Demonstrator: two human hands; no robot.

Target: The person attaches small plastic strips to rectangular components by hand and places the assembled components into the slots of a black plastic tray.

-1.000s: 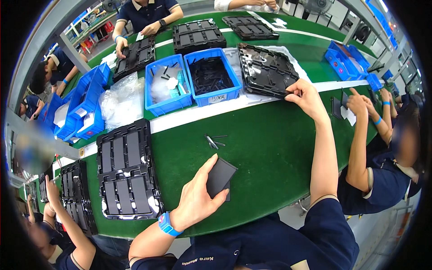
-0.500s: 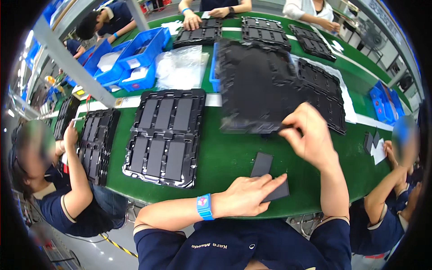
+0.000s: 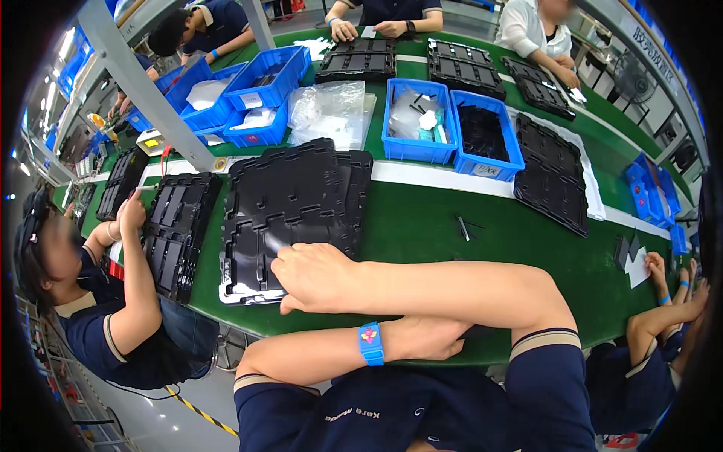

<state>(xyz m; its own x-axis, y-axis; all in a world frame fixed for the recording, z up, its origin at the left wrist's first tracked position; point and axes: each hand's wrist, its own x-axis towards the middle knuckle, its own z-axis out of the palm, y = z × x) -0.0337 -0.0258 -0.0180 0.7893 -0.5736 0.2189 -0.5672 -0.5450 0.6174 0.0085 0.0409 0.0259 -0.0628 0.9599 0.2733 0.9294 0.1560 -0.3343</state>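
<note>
I see my right hand point(image 3: 320, 277) crossed over to the left, resting palm-down on the near edge of the black tray point(image 3: 290, 215), fingers curled and pressing its bottom right corner; whether they actually pinch the edge I cannot tell. The tray lies on the green table point(image 3: 422, 226) directly at twelve o'clock from that hand, its long axis running away from me toward roughly one o'clock, with a second identical tray stacked or overlapping beneath it. My left hand point(image 3: 429, 337), wearing a blue wristband point(image 3: 370, 343), is tucked under the right forearm at about four o'clock from the tray; it looks loosely closed, but what it holds, if anything, is hidden. So the right hand is plainly the nearer one, already touching the tray.

At nine o'clock a co-worker's hand point(image 3: 132, 215) rests on another black tray point(image 3: 177, 230). Blue bins point(image 3: 452, 124) and a clear plastic bag point(image 3: 331, 113) sit further out toward twelve.
</note>
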